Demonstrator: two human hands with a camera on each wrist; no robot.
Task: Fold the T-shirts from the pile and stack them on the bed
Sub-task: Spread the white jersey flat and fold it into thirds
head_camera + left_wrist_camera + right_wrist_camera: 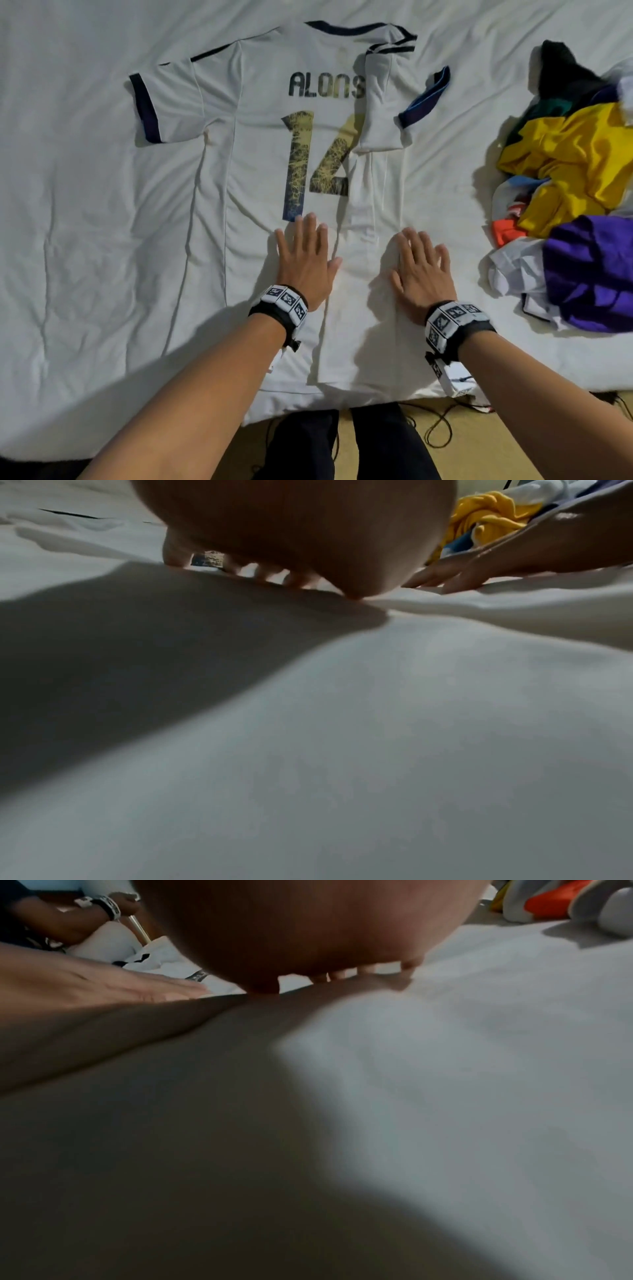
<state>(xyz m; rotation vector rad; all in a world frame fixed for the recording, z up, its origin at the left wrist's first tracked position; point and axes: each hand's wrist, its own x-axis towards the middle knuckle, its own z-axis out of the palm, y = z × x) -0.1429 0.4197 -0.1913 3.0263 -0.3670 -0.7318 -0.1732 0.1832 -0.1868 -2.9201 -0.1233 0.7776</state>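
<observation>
A heap of coloured T-shirts (568, 192) crowds the bed's (68, 240) right side. The white jersey (260, 144) lies back-up mid-bed, right side folded in; left hand (305, 260) and right hand (423, 274) press it, each grip spread flat. Bare sheet lies leftward.

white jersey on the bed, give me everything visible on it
The white jersey lies back-up, spread flat on the white bed sheet, collar away from the person. Thin, smooth sports fabric; dark navy trim on collar, shoulders and sleeve cuffs. Print reads "ALONS", the rest covered, above a gold-and-blue 14. Its right side is already folded inward, sleeve doubled back; the left sleeve is still spread. Left hand and right hand press flat on its lower half.
</observation>
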